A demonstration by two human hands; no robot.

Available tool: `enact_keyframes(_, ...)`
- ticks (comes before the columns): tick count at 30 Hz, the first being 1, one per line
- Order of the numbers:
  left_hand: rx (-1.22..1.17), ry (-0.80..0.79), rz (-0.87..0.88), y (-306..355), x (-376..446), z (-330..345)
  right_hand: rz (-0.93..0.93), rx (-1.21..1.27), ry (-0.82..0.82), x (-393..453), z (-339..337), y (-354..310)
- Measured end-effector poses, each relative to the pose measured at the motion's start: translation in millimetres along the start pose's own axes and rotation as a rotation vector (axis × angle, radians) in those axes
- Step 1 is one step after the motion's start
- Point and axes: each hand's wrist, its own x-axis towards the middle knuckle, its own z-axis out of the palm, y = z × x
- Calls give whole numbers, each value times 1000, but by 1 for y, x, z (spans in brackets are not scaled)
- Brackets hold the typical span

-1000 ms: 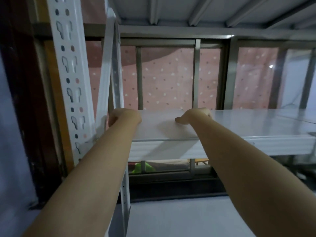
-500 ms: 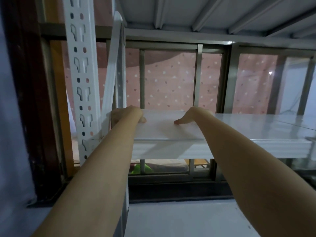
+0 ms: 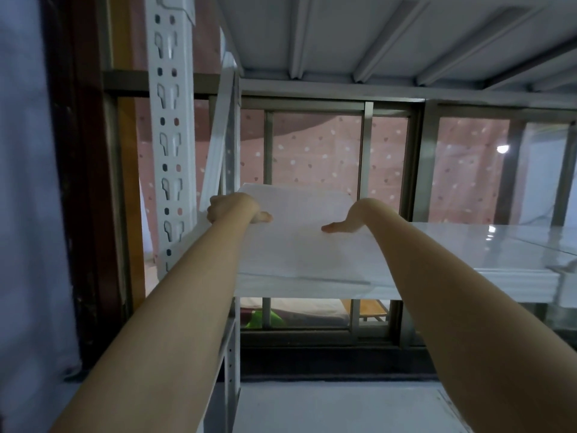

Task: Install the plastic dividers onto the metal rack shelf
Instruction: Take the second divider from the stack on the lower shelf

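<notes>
Both arms stretched forward, left grip [image 3: 232, 210] curled with thumb out, right grip [image 3: 349, 218] thumb extended, fingers hidden

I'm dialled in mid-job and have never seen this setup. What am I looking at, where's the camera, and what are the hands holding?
There is no machine: a person wears one camera on the head, looking along both bare arms. The left hand grips the left edge of a white plastic panel, thumb on top. The right hand holds its right side; those fingers are hidden. The panel's far end is tilted up above the metal rack shelf. At left stands the rack's slotted white upright, with a window behind.
</notes>
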Motion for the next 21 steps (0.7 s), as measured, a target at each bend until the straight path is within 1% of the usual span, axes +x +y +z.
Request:
enact_keyframes(5, -59, 28, 101, 1, -12, 0, 9, 54, 56, -12, -3, 14)
enact_keyframes(9, -150, 122, 168, 2, -33, -2, 31, 72, 124, -27, -5, 28)
enact_keyframes(11, -186, 153, 168, 1, -44, -1, 43, 127, 189, -36, -3, 35)
enact_keyframes(14, -262, 139, 140, -3, -53, 6, 40, 185, 291, -55, 5, 41)
enact_keyframes(15, -271, 144, 145, -5, -57, 8, 20, 208, 301, -61, 8, 42)
enact_keyframes(18, -225, 189, 181, -12, -72, 11, -47, 347, 258, -79, 18, 42)
enact_keyframes(21, -210, 216, 210, -21, -89, 9, -76, 330, 233, -90, 25, 42)
